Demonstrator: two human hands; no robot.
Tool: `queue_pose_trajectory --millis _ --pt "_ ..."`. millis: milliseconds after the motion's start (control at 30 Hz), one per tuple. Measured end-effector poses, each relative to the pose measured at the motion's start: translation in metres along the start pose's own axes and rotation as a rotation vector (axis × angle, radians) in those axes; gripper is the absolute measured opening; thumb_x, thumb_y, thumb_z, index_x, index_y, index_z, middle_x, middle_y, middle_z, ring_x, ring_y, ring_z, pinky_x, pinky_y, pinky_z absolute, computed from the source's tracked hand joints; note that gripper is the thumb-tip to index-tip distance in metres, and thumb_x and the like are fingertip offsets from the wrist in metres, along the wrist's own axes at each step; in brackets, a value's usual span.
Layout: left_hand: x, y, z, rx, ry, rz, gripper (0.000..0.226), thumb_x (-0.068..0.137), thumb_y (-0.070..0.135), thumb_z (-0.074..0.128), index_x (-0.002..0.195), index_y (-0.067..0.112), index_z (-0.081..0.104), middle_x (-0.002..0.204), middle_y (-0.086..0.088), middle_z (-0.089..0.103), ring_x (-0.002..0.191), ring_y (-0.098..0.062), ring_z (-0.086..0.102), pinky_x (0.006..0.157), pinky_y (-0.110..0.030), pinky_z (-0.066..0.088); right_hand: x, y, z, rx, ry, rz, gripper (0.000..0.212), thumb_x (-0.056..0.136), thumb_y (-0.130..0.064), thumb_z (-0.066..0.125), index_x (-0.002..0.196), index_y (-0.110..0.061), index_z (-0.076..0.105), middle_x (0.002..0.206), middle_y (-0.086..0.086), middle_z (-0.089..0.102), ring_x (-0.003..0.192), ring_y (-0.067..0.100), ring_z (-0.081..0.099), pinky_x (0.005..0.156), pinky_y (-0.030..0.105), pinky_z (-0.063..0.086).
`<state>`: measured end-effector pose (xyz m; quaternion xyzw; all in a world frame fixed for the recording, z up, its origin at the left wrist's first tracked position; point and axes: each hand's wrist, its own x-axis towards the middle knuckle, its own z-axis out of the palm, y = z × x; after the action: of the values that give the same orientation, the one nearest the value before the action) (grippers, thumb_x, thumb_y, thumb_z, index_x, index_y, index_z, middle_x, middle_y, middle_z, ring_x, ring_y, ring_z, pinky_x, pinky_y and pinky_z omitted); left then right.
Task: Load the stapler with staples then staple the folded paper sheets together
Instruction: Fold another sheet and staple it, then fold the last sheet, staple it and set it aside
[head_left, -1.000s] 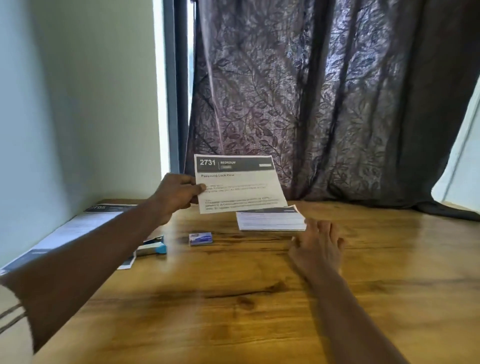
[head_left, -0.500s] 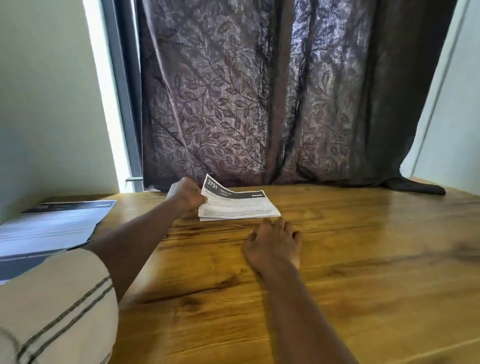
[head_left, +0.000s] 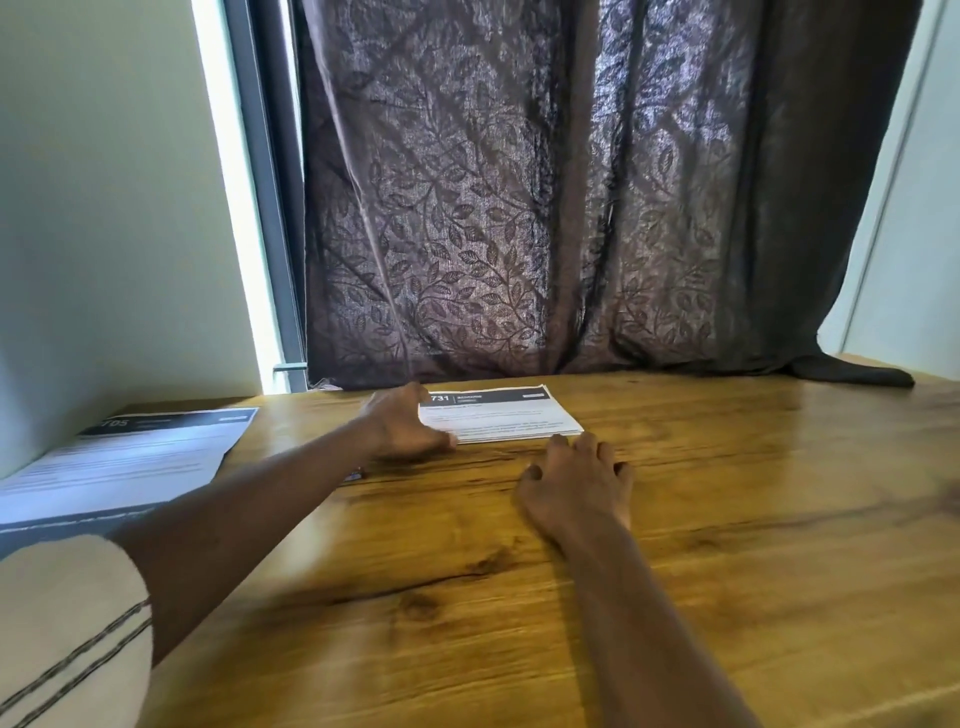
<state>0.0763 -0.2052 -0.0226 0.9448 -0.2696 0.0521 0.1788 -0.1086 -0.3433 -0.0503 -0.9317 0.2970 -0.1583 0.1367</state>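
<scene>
Left hand (head_left: 402, 423) lies over the left edge of the sheets (head_left: 506, 415), thumb along their near-left corner. Motion blur; fingers are hidden behind the hand, so whether it pinches the sheets or only rests on them cannot be told.

Right hand (head_left: 576, 483) is palm down on the table (head_left: 727, 519), fingers loose and slightly spread, grasping nothing. Fingertips reach the near edge of the sheets at its right end; touching or just short, unclear.

Sheets: folded stack lying flat on the table, just ahead of the right hand's fingertips and directly right of the left hand. Dark header band along the far edge, "731" legible next to the left hand. Layered edges show on the near side.

Well left of the left hand: a larger paper (head_left: 135, 457) with a dark header, lying at the table's left edge against the wall.

Under the left forearm, near the wrist: a small coloured scrap (head_left: 356, 474), too little visible to identify.

Beyond both hands: leaf-patterned curtain (head_left: 519, 208) hanging to the table's far edge.

Striped pale sleeve (head_left: 67, 634) at the left upper arm.
</scene>
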Motion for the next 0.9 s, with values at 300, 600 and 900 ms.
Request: queue_pose_trajectory --millis 300,600,900 --pt "-0.013 0.001 0.005 -0.006 0.062 0.043 0.074 0.075 0.063 0.078 0.131 0.019 0.059 0.122 -0.006 0.069 0.107 -0.025 0.063 0.087 -0.034 0.053 -0.002 0.0 -0.001 -0.001 0.001 -0.012 0.04 0.097 -0.043 0.044 0.129 -0.02 0.053 0.142 0.011 0.045 0.134 0.031 0.038 0.112 0.051 0.028" --pt "-0.084 -0.034 -0.043 -0.025 0.162 0.174 0.063 0.085 0.067 0.064 0.136 0.032 0.054 0.134 0.006 0.063 0.12 -0.018 0.059 0.096 -0.041 0.05 -0.008 -0.021 0.0 0.112 0.084 -0.239 0.04 0.1 -0.044 0.047 0.137 -0.029 0.045 0.141 0.0 0.045 0.134 0.022 0.037 0.111 0.045 0.031" --pt "-0.134 -0.218 -0.115 0.101 0.22 -0.271 0.088 0.071 0.09 0.045 0.137 0.033 0.055 0.143 -0.003 0.061 0.128 -0.032 0.057 0.103 -0.05 0.048 -0.027 -0.101 0.014 0.073 0.015 -0.612 0.039 0.101 -0.047 0.048 0.138 -0.035 0.048 0.139 -0.009 0.045 0.132 0.014 0.039 0.11 0.04 0.036"
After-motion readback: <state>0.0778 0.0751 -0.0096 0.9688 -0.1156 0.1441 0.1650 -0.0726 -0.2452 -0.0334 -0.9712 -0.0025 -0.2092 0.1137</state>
